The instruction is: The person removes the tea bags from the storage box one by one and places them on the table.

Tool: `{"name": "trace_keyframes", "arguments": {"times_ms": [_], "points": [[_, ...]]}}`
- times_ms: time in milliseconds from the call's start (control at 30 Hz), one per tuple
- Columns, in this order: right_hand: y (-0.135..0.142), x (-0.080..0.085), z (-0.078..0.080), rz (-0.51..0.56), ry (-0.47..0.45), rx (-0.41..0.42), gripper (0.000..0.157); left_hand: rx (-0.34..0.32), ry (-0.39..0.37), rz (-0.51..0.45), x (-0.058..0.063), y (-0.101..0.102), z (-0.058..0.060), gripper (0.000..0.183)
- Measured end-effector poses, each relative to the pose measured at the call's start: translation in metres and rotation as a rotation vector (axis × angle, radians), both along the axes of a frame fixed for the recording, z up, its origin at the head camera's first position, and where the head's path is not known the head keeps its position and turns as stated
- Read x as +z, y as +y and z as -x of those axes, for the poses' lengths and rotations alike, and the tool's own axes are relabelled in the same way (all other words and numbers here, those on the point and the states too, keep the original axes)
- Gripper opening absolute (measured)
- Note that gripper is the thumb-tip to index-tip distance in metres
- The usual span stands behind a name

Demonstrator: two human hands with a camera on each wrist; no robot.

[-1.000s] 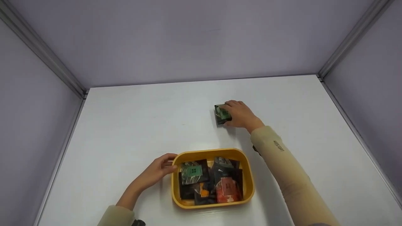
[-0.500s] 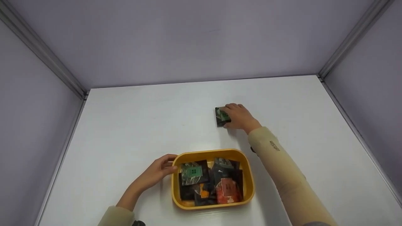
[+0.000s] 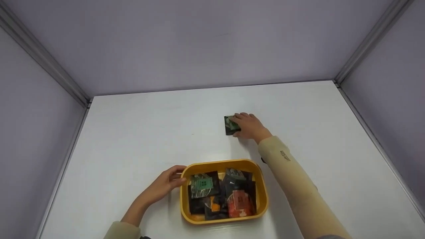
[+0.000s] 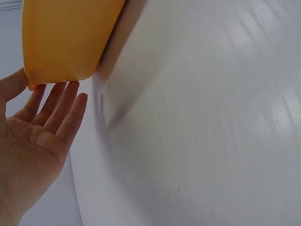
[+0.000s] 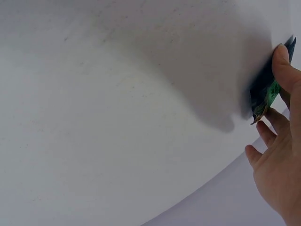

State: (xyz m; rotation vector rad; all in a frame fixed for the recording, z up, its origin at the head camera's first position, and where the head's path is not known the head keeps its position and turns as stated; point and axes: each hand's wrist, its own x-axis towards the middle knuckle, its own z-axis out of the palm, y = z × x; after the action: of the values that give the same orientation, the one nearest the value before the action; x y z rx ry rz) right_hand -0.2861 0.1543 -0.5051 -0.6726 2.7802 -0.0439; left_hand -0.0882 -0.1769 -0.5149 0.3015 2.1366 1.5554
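Note:
My right hand (image 3: 250,127) pinches a small black-and-green sachet (image 3: 232,126) between thumb and fingers, near the table's middle toward the back. In the right wrist view the sachet (image 5: 263,92) stands tilted, close to the white surface; whether it touches cannot be told. My left hand (image 3: 162,184) holds the left rim of a yellow plastic basket (image 3: 264,186). In the left wrist view the thumb lies at the rim and the fingertips touch the outer wall of the basket (image 4: 68,40). Inside lie several sachets, among them a green one (image 3: 203,184) and a red one (image 3: 239,202).
A white table (image 3: 142,132) carries everything. Grey-lilac panels stand on the left, the right and at the back (image 3: 206,46), with metal posts in the corners.
My right hand and the sachet have shifted slightly toward the near left. The left hand stays at the basket's rim, and the sachets inside lie as before.

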Motion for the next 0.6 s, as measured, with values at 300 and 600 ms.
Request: {"name": "trace_keyframes", "arguments": {"times_ms": [300,600], "points": [[0.0015,0.0001,0.0019,0.026,0.012,-0.013,0.076,0.001,-0.003,-0.021,-0.0008,-0.0006,0.0004,0.046],[0.0007,0.0084,0.0020,0.157,0.086,0.029,0.071,0.002,-0.001,-0.020,-0.0007,0.0001,0.0015,0.047]]}}
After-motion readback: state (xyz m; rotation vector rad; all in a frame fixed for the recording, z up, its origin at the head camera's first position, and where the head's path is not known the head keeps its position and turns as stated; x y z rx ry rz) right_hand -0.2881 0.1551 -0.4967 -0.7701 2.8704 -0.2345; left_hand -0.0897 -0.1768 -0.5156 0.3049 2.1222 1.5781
